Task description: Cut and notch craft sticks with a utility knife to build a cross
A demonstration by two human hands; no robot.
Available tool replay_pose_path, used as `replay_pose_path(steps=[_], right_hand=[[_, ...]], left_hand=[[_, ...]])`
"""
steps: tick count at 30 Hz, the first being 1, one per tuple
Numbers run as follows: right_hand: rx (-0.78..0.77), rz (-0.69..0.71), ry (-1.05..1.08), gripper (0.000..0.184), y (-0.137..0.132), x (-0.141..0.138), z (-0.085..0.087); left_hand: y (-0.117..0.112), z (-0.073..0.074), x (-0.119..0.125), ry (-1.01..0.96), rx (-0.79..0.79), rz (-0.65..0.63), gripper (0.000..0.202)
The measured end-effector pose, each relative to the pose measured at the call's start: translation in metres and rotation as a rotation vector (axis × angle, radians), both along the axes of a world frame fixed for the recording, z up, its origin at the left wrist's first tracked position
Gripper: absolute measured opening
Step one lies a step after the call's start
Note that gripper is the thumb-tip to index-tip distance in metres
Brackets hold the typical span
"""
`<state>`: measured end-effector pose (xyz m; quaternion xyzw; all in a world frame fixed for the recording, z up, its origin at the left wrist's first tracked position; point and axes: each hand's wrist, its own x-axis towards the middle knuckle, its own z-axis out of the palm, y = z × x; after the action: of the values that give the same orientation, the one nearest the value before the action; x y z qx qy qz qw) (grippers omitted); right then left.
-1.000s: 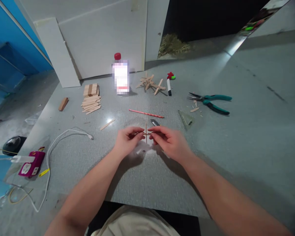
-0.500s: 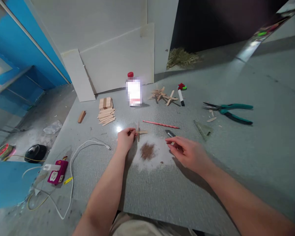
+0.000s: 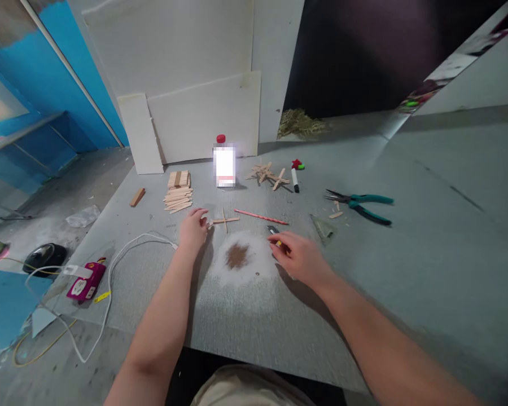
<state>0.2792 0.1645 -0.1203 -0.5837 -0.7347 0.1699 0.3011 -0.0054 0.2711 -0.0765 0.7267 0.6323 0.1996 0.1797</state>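
Note:
My left hand [image 3: 193, 230] is just left of a cross [image 3: 224, 220] of two wooden craft sticks lying on the table. Its fingers are apart and hold nothing. My right hand [image 3: 302, 255] is closed around a utility knife [image 3: 273, 229]; the dark tip sticks out ahead of the fingers and a bit of yellow shows between finger and thumb. The hand hides most of the knife. Between the hands lies a brown powdery patch [image 3: 237, 256] ringed with white. A red patterned pencil [image 3: 260, 216] rests beyond it.
Craft sticks [image 3: 178, 198], a wooden block [image 3: 138, 197] and a white cable [image 3: 131, 248] are at left. A red-capped bottle [image 3: 224, 166], joined sticks [image 3: 265, 173] and a marker [image 3: 295, 180] stand or lie behind. Pliers [image 3: 359, 206] and a set square [image 3: 323, 228] are at right.
My left hand has let go of the stick cross and drawn a little to the left. My right fingers have closed over the knife. The whole view has shifted.

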Motion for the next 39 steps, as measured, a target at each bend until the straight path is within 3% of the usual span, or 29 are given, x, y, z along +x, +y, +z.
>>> replay_pose_path(steps=[4,9,14,20,27,31,35,39], right_hand=[[0.019,-0.08,-0.071,0.03,0.004,0.004,-0.003],[0.017,-0.169,-0.167,0.032,0.008,0.006,-0.005],[-0.019,-0.279,-0.266,0.034,0.006,0.005,-0.006],[-0.101,-0.304,-0.355,0.036,0.003,0.001,-0.004],[-0.16,-0.289,-0.389,0.035,0.003,-0.001,0.0],[-0.175,-0.301,-0.387,0.037,0.005,0.002,-0.005],[-0.184,-0.318,-0.373,0.036,0.009,0.004,-0.013],[-0.171,-0.356,-0.335,0.037,0.013,0.009,-0.022]], left_hand=[[-0.014,0.013,-0.022,0.224,-0.093,0.026,0.035],[-0.022,0.012,-0.021,0.417,-0.199,0.037,0.035],[-0.018,0.012,-0.02,0.513,-0.226,0.072,0.036],[-0.021,0.011,-0.026,0.533,-0.251,0.065,0.036],[-0.022,0.018,-0.035,0.415,-0.262,0.041,0.035],[-0.026,0.028,-0.037,0.245,-0.234,-0.072,0.035],[-0.035,0.029,-0.015,0.01,-0.209,-0.262,0.036],[-0.044,0.015,0.016,-0.176,-0.193,-0.375,0.034]])
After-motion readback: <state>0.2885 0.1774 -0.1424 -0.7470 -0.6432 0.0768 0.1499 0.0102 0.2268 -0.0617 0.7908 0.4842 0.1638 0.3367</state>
